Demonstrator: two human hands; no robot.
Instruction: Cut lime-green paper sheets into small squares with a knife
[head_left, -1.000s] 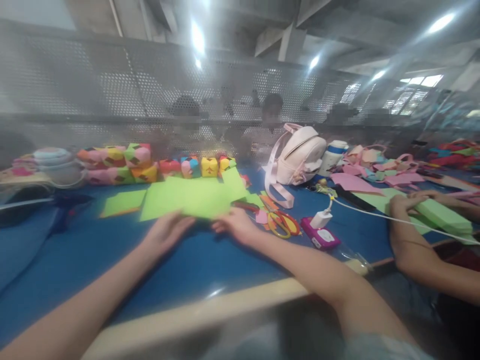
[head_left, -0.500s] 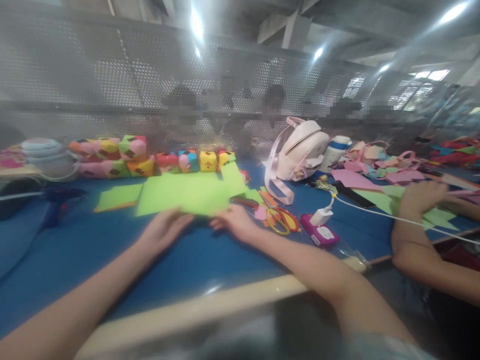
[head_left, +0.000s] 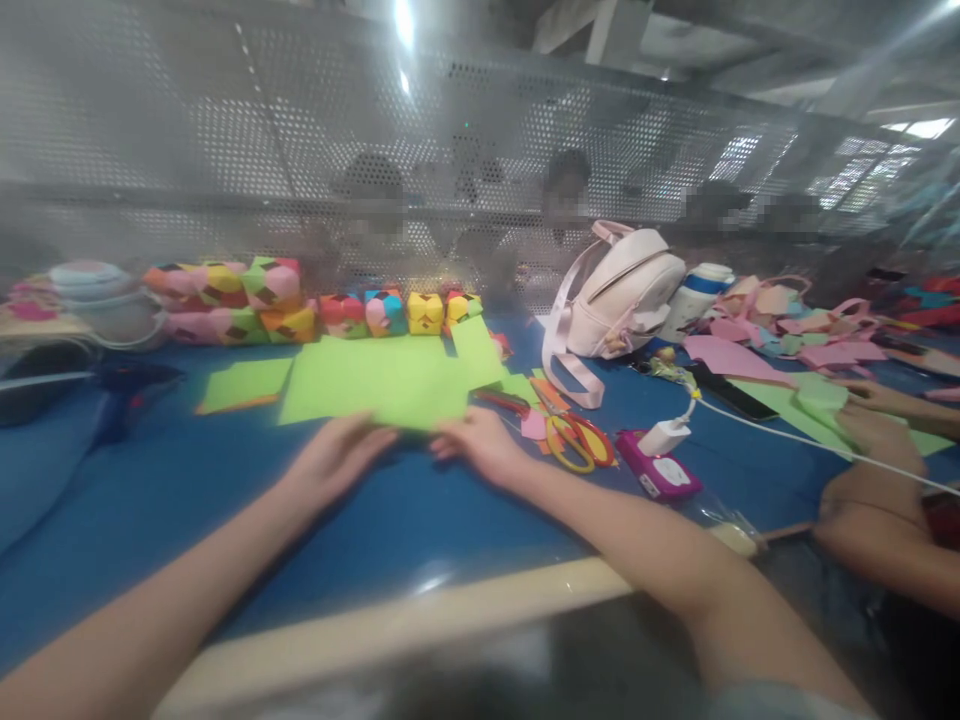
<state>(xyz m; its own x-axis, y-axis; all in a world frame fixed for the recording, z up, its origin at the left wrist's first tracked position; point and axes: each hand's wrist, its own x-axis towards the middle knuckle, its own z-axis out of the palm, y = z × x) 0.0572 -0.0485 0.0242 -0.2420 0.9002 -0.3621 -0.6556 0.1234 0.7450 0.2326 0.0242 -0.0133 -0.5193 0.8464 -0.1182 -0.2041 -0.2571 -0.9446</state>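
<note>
A large light-green paper sheet (head_left: 382, 385) lies flat on the blue table (head_left: 225, 480). My left hand (head_left: 337, 455) rests at the sheet's near edge, fingers closed together on it. Just to its right, my right hand (head_left: 480, 445) pinches the same near edge. Both forearms reach in from the near side. Whether the fingers grip or only press the paper is blurred.
Colourful paper cubes (head_left: 300, 305) line the back in front of a perforated metal screen (head_left: 225, 170). Orange-handled scissors (head_left: 574, 440), a pink phone with white charger (head_left: 664, 465) and a pink backpack (head_left: 622, 295) sit to the right. A co-worker's hands (head_left: 862, 425) handle green paper at far right.
My hands stay at the green sheet's near edge. The view has shifted slightly. The co-worker's hands at right have moved over their green paper.
</note>
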